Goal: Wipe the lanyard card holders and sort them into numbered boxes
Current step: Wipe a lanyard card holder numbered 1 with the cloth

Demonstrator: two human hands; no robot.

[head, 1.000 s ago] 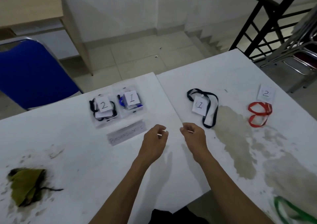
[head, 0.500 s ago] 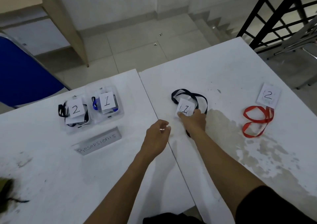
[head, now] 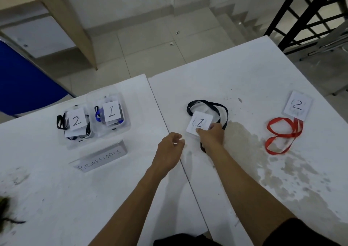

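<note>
Right hand (head: 211,135) pinched the card holder (head: 200,123) marked 1, its black lanyard (head: 209,108) looped on the white table (head: 244,80); left hand (head: 169,147) hovered beside it, fingers loosely curled, holding nothing.

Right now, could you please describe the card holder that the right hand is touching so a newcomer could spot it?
On the right-hand white table, look near its left edge, beside the seam. There lies a card holder marked 1 on a black lanyard, with the right hand gripping its near edge. The other loose holder, marked 2, has a red lanyard.
</note>
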